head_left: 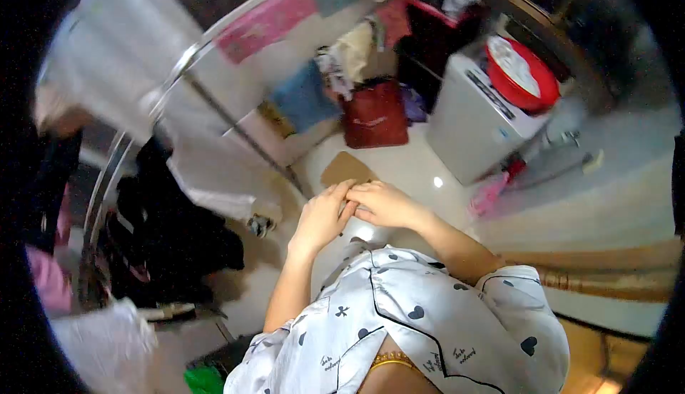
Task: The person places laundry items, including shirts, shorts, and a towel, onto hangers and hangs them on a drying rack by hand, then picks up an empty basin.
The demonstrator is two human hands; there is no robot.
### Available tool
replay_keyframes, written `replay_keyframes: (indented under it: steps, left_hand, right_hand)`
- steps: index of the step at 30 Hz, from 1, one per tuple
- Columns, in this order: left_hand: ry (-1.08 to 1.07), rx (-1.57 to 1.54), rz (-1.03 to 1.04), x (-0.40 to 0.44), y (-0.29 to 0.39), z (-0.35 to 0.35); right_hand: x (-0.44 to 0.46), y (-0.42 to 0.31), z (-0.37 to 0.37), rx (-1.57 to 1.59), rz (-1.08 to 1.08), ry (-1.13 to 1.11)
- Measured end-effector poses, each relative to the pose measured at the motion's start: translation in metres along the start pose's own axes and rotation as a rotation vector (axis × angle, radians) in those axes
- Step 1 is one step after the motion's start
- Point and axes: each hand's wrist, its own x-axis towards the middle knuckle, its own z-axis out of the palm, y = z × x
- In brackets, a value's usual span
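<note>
My left hand (pixel 327 215) and my right hand (pixel 389 205) meet in front of my waist. Their fingers are loosely stretched and overlap at the tips, with gaps showing at the thumbs. No object shows in either hand, though the undersides of the fingers are hidden. Just beyond them, a brown mat (pixel 345 168) lies on the pale shiny floor (pixel 399 158). Below my hands is the white pajama top (pixel 428 301) that I wear, printed with dark hearts and lettering.
A washing machine (pixel 467 115) stands ahead right, with a red basin (pixel 524 83) on top. Beside it is a dark red bag (pixel 374 115). A curved metal rail (pixel 235 12) with hanging cloths runs along the left, above dark clothes (pixel 164 230). Something pink (pixel 489 195) sits by the machine.
</note>
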Motion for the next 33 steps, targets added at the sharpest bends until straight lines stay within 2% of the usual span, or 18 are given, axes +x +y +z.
replay_keyframes:
  steps: [5,8,12,17,21,26,31,32,33]
  left_hand:
    - [-0.148,-0.062,0.251,0.089,0.013,0.039]
    - [-0.255,-0.094,0.327,0.139,0.030,0.057]
    - [-0.386,-0.185,0.356,0.219,0.042,0.083]
    - [-0.415,-0.237,0.410,0.306,0.047,0.096]
    - [-0.486,-0.212,0.471,0.365,0.057,0.112]
    - [-0.572,-0.254,0.507,0.416,0.079,0.143]
    - [-0.573,-0.282,0.482,0.461,0.099,0.171]
    - [-0.546,-0.284,0.476,0.469,0.103,0.179]
    - [-0.531,-0.305,0.459,0.476,0.107,0.186]
  right_hand:
    - [-0.045,0.034,-0.053,0.060,0.349,0.203]
    - [-0.069,0.067,-0.072,0.074,0.453,0.320]
    - [-0.079,0.116,-0.114,0.124,0.504,0.449]
    - [-0.083,0.188,-0.170,0.140,0.610,0.501]
    - [-0.087,0.219,-0.206,0.155,0.755,0.782]
    - [-0.108,0.257,-0.248,0.135,0.874,0.962]
    - [-0.124,0.331,-0.290,0.060,0.891,1.239]
    - [-0.125,0.351,-0.303,-0.076,0.799,1.224]
    - [-0.124,0.372,-0.313,-0.103,0.801,1.209]
